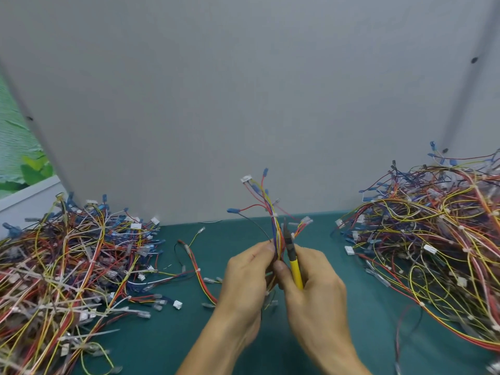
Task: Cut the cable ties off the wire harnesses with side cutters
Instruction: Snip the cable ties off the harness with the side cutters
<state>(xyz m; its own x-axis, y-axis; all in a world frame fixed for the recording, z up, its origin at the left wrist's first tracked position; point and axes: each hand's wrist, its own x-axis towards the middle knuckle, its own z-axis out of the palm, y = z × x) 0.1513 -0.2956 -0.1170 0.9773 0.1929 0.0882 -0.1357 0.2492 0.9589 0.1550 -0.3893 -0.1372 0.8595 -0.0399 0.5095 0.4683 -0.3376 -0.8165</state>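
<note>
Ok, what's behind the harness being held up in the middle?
Behind the harness stands the plain grey wall panel, with the green mat lower down. The side cutters sit just right of it. Its lower wires are hidden by the left hand and right hand.

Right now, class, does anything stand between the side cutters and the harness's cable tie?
Nothing visible does. The side cutters in the right hand point up beside the harness in the left hand; its white cable tie sits exposed near their tips.
</note>
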